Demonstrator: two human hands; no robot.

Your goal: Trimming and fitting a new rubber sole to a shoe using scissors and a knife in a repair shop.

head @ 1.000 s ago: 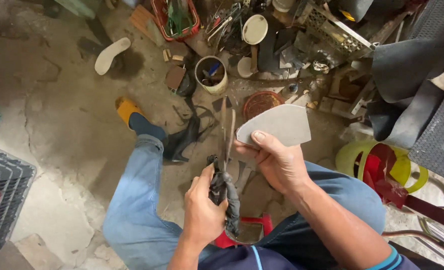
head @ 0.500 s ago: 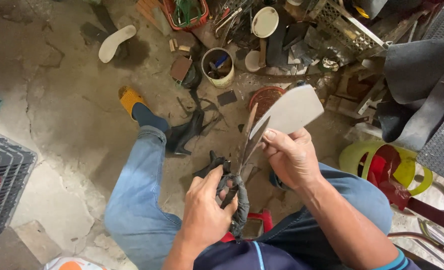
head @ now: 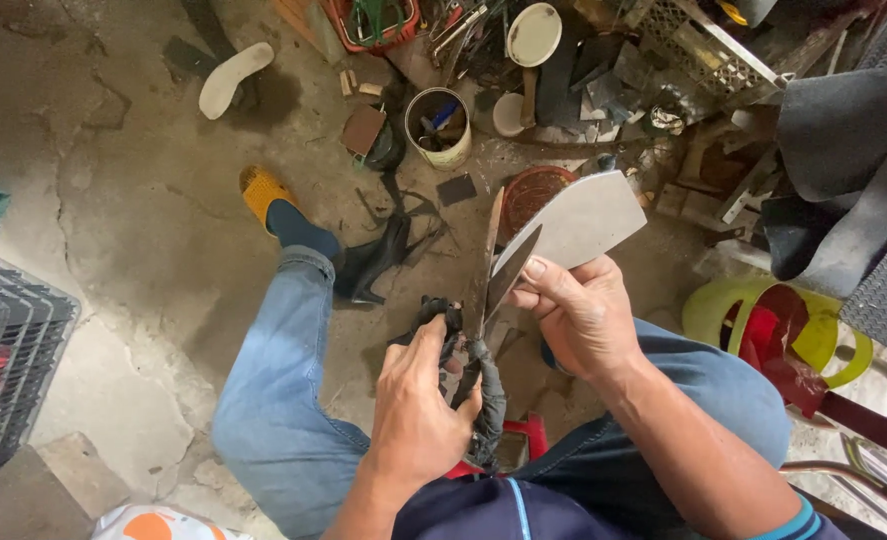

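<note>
Cracked concrete floor (head: 113, 250) littered with scraps, a tin can (head: 439, 126) and a black crate (head: 8, 360); left hand (head: 418, 410) clamped on shears (head: 481, 300), right hand (head: 581, 318) gripping a grey sheet (head: 583, 222).

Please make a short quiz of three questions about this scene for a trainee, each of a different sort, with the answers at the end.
1. True or false: the left hand grips the handles of the shears.
2. What does the right hand hold? A) a grey sheet B) a hammer C) a tin can
3. Fill in: the edge of the grey sheet sits between the ____ of the shears.

Key: 1 true. 2 A. 3 blades.
</note>
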